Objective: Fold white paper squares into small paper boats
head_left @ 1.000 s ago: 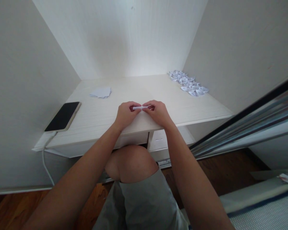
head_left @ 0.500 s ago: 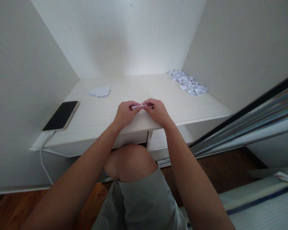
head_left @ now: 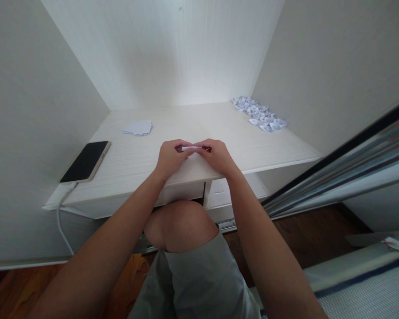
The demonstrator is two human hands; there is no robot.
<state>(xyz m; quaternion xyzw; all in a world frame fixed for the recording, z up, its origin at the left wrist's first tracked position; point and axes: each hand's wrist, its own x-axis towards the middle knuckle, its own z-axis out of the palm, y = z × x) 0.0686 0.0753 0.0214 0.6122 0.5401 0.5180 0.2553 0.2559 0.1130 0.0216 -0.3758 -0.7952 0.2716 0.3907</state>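
Note:
A small piece of white paper (head_left: 187, 148), seen nearly edge-on, is pinched between both hands over the front of the white desk (head_left: 133, 164). My left hand (head_left: 171, 156) grips its left part between thumb and fingers. On the right part, my right hand (head_left: 216, 155) is closed the same way, and the fingertips of both hands meet in the middle. Fingers cover most of the paper, so I cannot tell its folds. A small stack of white paper sheets (head_left: 138, 127) lies farther back on the left. Many folded white paper pieces (head_left: 264, 117) are heaped at the back right.
A phone (head_left: 86, 160) lies at the desk's left edge, with a white cable (head_left: 60, 221) hanging down from it. Walls close in the desk on the left, back and right. My knee (head_left: 182, 221) is under the front edge. A sliding door panel (head_left: 339, 155) stands at the right.
Both hands have shifted very slightly to the left, and the fingertips have drawn closer together over the paper, covering more of its right end. The stack, heap and phone stay in place.

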